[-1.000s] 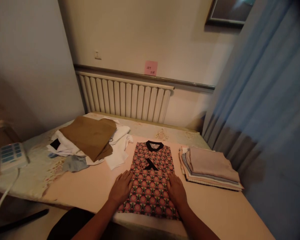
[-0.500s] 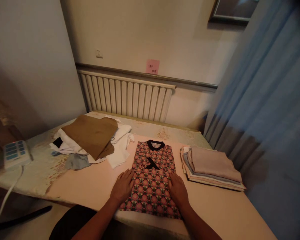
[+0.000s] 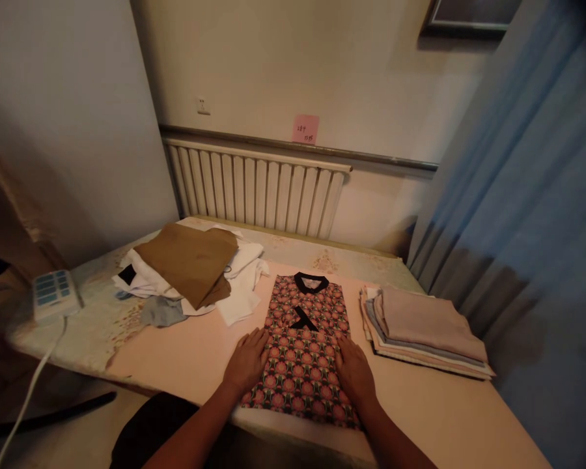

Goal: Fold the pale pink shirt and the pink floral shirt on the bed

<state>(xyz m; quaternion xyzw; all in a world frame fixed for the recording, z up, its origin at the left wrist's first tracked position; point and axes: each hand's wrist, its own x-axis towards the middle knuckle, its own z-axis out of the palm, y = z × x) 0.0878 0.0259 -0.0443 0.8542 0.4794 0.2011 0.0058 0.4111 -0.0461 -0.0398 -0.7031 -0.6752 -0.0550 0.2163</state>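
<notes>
A folded garment with a pink and dark flower pattern lies flat on the table, its black collar toward the wall. Two black strips cross on its upper half, just above a straight fold line. Flat against its left edge rests my left hand, fingers stretched toward the fold line. My right hand lies the same way along the right edge. Neither hand grips the cloth; the fingers of both are extended.
Left of the garment is a loose heap of clothes with brown cloth on top. A neat stack of folded clothes sits to the right. A white power strip with a cable lies at the far left. Behind stands a radiator; a blue curtain hangs at right.
The view has shifted slightly left, so everything appears a little farther right. Both hands keep their places along the garment's edges.
</notes>
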